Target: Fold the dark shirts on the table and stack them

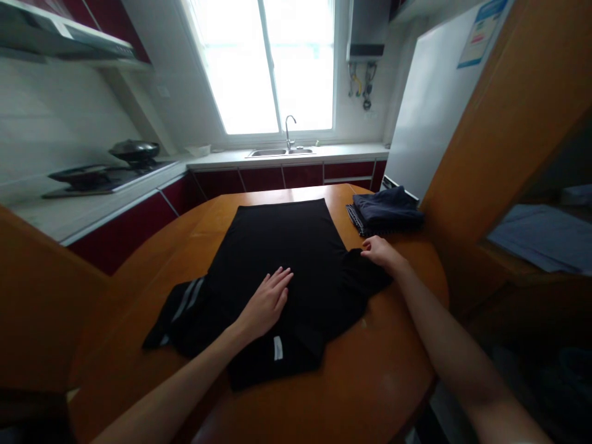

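A black short-sleeved shirt (287,240) lies spread on the wooden table, its hem at the far side and its collar end with a white label (278,348) towards me. Grey stripes cross the left sleeve (187,299). My left hand (267,302) rests flat on the middle of the shirt, fingers stretched out. At the right sleeve (365,271), my right hand (380,253) has its fingers bent and pinched on the sleeve's upper edge. The palm side of both hands is hidden.
The rounded wooden table (379,351) carries a stack of folded dark clothes (388,209) at the far right, close to my right hand. Beyond are a counter with a sink (268,152), a stove with pans (134,150) and a white fridge (425,105).
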The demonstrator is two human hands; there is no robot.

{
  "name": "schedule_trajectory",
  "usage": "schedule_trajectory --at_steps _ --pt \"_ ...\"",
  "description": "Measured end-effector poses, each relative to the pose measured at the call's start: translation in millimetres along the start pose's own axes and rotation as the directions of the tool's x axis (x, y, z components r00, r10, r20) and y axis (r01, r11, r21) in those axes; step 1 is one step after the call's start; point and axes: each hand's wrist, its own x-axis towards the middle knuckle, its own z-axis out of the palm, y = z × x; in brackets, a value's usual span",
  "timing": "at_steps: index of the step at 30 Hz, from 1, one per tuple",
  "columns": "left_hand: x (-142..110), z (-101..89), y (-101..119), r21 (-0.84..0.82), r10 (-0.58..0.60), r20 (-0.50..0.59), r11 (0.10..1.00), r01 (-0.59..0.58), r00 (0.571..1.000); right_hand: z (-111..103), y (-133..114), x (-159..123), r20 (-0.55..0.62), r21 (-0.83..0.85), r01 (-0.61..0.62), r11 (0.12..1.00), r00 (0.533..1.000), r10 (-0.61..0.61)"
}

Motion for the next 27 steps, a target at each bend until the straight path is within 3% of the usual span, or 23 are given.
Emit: schedule_trajectory --at_steps 10,17,27 --pt "0.7 0.9 -0.1 -0.036 -0.009 0.016 0.999 0.009 1.000 10.7 10.6 7.8 0.089 0.216 0.051 0.975 0.993 -0.072" --pt "-0.2 2.5 -1.0 -0.049 0.001 0.011 0.999 -0.001 1.000 7.5 4.9 7.8 0.078 0.297 0.079 0.952 0.991 -0.106" --pt "0.6 5.9 -4.0 -0.059 0.027 0.020 0.998 -0.026 0.999 -5.9 5.5 1.2 0.204 0.361 -0.037 0.932 0.978 -0.040"
